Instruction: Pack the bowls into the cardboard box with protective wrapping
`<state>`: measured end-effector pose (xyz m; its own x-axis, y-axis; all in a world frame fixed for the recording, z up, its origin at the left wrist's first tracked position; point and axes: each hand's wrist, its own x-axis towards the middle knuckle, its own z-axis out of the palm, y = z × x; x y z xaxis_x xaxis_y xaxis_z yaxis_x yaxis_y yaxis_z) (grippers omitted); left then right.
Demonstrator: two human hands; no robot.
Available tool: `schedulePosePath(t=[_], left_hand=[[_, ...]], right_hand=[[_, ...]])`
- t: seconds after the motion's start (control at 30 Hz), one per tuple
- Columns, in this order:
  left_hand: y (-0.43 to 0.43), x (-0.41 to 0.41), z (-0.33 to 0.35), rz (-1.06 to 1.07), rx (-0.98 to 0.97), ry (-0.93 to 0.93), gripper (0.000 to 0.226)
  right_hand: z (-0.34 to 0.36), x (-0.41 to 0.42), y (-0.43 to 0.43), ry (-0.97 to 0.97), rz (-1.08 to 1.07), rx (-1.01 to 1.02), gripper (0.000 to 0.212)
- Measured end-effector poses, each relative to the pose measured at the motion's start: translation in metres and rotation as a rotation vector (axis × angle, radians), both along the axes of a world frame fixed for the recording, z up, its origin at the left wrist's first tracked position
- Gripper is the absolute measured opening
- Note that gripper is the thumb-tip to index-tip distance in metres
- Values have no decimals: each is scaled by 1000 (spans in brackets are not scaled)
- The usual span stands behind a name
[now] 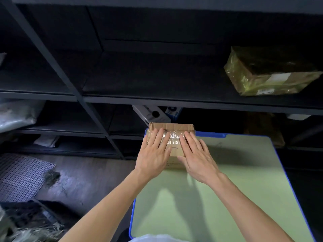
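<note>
On the green table (241, 186), left hand (153, 154) and right hand (197, 159) lie flat on the cardboard box (172, 127); dark shelves (157, 100) behind.

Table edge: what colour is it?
Blue; the table edge shows best in the head view.

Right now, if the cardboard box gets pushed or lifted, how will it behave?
Probably stiff: the cardboard box looks flat on top under the left hand and right hand pressing on it. The glossy tape across it may be slippery, so the sides should grip better. It sits at the far left corner of the table; a push outward could tip it off.
</note>
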<state>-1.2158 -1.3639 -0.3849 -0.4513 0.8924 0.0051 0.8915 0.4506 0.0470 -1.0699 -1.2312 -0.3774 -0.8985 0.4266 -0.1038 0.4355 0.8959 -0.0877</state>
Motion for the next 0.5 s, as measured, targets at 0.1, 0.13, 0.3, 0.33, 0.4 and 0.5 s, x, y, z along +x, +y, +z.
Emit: schedulePosePath(t=[0.1, 0.13, 0.3, 0.33, 0.4, 0.5], left_hand=[[-2, 7, 2, 37, -16, 1, 61], [-1, 8, 3, 50, -25, 2, 61], [5, 15, 9, 100, -58, -5, 59], [5, 16, 11, 110, -63, 0, 59], [7, 18, 14, 117, -61, 10, 59], [7, 21, 21, 122, -45, 19, 58]], right_hand=[[1, 4, 4, 3, 24, 4, 73], [3, 4, 5, 6, 33, 17, 73], [11, 8, 11, 34, 71, 3, 72], [13, 8, 13, 37, 73, -4, 72], [17, 8, 15, 51, 83, -21, 71], [22, 10, 17, 64, 76, -40, 70]])
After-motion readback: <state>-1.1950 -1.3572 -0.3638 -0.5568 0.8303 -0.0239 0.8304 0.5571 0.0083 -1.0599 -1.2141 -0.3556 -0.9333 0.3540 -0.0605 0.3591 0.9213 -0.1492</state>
